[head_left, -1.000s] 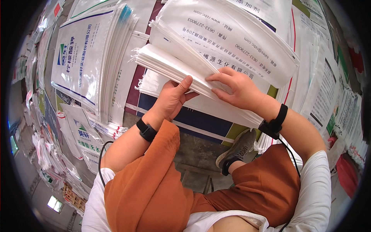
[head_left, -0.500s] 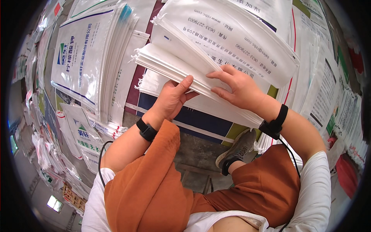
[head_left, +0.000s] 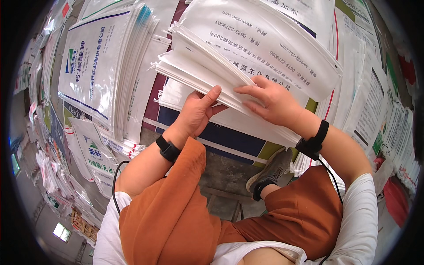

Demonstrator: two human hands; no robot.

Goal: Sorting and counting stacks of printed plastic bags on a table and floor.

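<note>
A stack of white woven plastic sacks [head_left: 187,74] lies in front of me, its near edges fanned apart. My left hand [head_left: 198,113] grips the near edge of the stack, thumb on top and fingers tucked beneath. Over the same stack, my right hand [head_left: 278,102] has its thumb and index finger apart, lying on a sack's surface. Several upper sacks [head_left: 212,51] are raised and bent away from me, against the back of the right fingers. Beyond them a printed sack face [head_left: 282,53] with dark lettering curves upward.
To the left stands another pile of white sacks [head_left: 92,66] with blue print. More sacks [head_left: 357,97] lie at the right, and a bundle [head_left: 399,141] sits farther right. Below the stack is a dark blue printed sheet [head_left: 225,138]. My shoe [head_left: 269,170] rests on the grey floor.
My right fingers have shifted slightly along the sack edges. More sacks now lean back in the raised group, and the gap in the stack is lower. My left hand stays put.
</note>
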